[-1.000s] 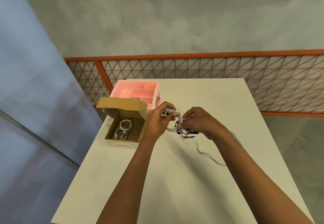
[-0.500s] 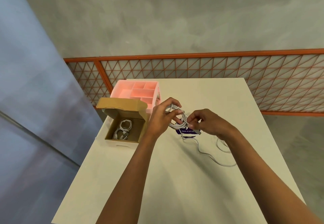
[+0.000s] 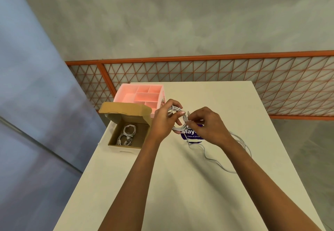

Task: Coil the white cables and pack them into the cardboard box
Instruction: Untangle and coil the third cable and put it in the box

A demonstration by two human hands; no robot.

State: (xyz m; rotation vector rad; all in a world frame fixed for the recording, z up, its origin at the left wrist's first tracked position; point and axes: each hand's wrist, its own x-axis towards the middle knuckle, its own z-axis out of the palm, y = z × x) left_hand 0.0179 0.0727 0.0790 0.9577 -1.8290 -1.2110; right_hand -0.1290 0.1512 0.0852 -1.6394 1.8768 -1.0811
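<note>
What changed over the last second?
The right hand moved out to the right, then back to the coil, still pinching the cable there; the loose tail shifted on the table. The left hand still grips the coil. The cardboard box, the cable inside it and the pink organiser stayed put.

The purple sticker (image 3: pixel 189 136) reads "Clean as you g…", with perhaps "…lay" above.

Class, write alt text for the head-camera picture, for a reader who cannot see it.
A left hand grips the loops of a half-coiled white cable above a white table while the right hand pinches its strand; the loose end trails on the table. An open cardboard box at left holds coiled cables, beside a pink organiser.
</note>
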